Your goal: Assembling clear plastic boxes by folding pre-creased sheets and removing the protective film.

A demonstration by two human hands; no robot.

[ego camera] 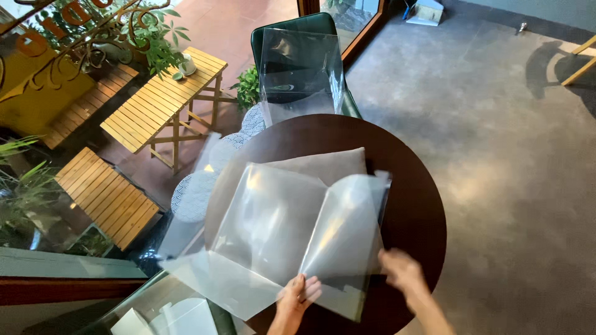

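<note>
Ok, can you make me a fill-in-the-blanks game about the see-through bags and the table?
1. The table top is shaped like a ____.
2. The left hand pinches a clear plastic ____, near its bottom edge.
3. Under the plastic lies a beige ____, flat on the table.
4. The chair behind the table is dark ____.

Missing words: circle; bag; cushion; green

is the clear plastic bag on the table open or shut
Open: the bag's right flap lifts off the round table, held between the left hand and right hand.
</note>
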